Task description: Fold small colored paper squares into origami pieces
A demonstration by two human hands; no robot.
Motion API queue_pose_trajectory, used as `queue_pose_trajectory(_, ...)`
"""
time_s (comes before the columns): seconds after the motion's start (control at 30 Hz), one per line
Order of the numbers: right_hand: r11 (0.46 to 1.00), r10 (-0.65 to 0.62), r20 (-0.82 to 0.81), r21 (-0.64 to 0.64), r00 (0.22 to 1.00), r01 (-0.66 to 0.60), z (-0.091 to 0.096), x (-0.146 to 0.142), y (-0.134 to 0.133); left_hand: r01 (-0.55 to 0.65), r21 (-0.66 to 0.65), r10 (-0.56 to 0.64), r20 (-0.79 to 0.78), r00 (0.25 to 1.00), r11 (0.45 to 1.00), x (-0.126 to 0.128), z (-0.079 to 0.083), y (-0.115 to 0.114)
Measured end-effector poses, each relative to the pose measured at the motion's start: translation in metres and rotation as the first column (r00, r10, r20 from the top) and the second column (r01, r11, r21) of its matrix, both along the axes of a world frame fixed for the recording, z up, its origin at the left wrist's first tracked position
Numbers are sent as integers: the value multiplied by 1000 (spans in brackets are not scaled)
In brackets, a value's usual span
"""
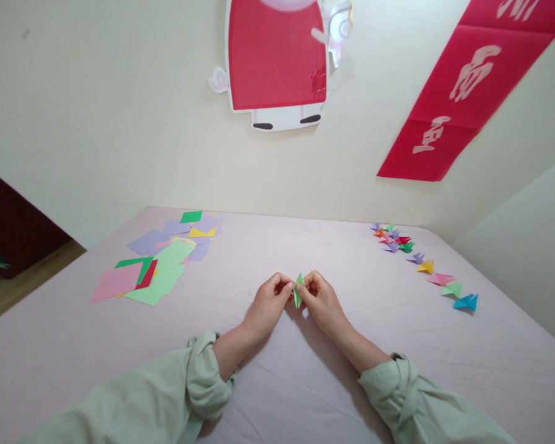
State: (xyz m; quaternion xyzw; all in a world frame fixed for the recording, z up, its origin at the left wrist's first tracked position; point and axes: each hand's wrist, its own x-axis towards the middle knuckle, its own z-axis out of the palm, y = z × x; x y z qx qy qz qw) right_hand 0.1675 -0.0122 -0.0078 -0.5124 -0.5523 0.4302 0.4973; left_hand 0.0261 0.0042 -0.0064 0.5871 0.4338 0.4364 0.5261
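Observation:
A small folded piece of light green paper [298,291] is held upright between my two hands, above the middle of the table. My left hand [272,302] pinches its left side with thumb and fingertips. From the other side, my right hand [321,299] grips it, the thumb lying across its face. Part of the paper is covered by the fingertips, so its full shape is hidden.
Loose coloured paper sheets [166,271] overlap on the left of the pale pink tabletop [259,246]. Several small folded paper figures [441,279] run in a line along the right side. Behind the table stands a wall [166,123] with a red banner [472,80].

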Motion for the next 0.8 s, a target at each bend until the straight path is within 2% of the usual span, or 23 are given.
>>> queue_pose_trajectory(0.33,999,40,-48,-6,998,-40,-1,2,1,33,-64,-28,81,996,997,-1,5,1)
queue_pose_trajectory(0.8,998,70,-40,12,997,-69,-1,3,2,21,-127,-10,80,997,992,-1,6,3)
